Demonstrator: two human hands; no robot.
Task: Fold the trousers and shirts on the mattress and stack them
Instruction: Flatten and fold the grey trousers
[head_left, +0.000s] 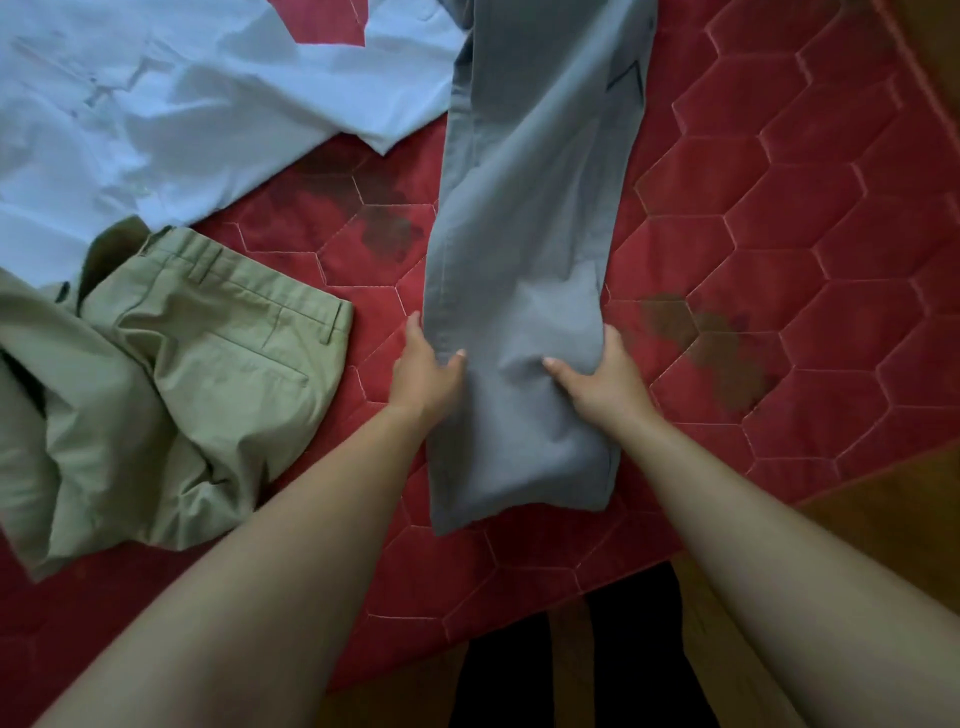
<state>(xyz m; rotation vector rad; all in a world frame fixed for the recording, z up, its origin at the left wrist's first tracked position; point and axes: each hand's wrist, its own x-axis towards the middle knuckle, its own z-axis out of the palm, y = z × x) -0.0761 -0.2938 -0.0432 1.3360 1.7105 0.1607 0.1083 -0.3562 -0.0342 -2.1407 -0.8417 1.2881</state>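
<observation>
The mattress (789, 223) holds one shirt (182, 104), olive trousers (208, 374), and grey trousers (530, 208) gripped by left hand (423, 371) and right hand (602, 379).

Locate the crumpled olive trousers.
Head view, lower left: the olive trousers lie on the red quilted mattress, below the pale blue shirt, left of the grey trousers.

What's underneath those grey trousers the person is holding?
The red mattress shows either side of the grey trousers, so it lies beneath. The left hand and right hand grip the edges, fingers partly under the cloth. Anything else below is covered.
</observation>
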